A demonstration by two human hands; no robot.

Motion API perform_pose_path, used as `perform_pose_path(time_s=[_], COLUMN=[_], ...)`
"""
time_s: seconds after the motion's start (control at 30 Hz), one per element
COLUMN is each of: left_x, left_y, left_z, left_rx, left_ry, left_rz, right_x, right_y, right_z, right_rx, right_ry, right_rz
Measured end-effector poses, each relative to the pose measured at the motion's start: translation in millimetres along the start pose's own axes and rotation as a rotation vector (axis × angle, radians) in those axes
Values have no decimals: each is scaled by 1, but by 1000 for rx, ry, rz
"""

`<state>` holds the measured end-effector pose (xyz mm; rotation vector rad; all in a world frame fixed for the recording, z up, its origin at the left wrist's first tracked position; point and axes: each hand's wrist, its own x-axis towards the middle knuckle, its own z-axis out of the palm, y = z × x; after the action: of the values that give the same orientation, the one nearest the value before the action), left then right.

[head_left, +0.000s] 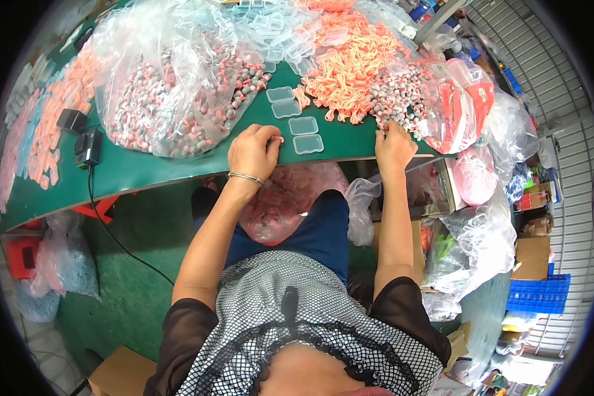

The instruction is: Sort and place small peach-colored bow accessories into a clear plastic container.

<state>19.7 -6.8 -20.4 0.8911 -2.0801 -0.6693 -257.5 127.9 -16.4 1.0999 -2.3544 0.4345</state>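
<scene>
My left hand rests at the front edge of the green table, fingers curled on a small pink piece beside several small clear plastic boxes. A metal bangle circles that wrist. My right hand reaches into a heap of small grey-and-pink pieces, fingertips pinched among them; whether it holds one I cannot tell. Behind that heap lies a pile of orange cords.
A big clear bag of grey-and-pink pieces lies at the left. More clear boxes are stacked at the back. Two black devices with a cable sit far left. A pink-filled bag lies in my lap; bags crowd the right.
</scene>
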Motion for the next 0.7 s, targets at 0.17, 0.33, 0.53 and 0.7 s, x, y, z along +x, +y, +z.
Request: perform_pose_path(time_s=[0.17,0.33,0.53,0.7], left_x=[-2,0,-1,-3], left_y=[-1,9,19,19], left_z=[4,17,29,29], left_rx=[-109,-226,-119,24], left_ry=[12,16,-47,-23], left_rz=[33,6,67,114], right_x=[-2,-28,-38,-34], right_y=[-5,-61,-101,-100], right_z=[9,-26,-20,-25], right_rx=[140,806,767,627], right_ry=[25,-39,-135,-129], right_rz=[-17,-34,-301,-435])
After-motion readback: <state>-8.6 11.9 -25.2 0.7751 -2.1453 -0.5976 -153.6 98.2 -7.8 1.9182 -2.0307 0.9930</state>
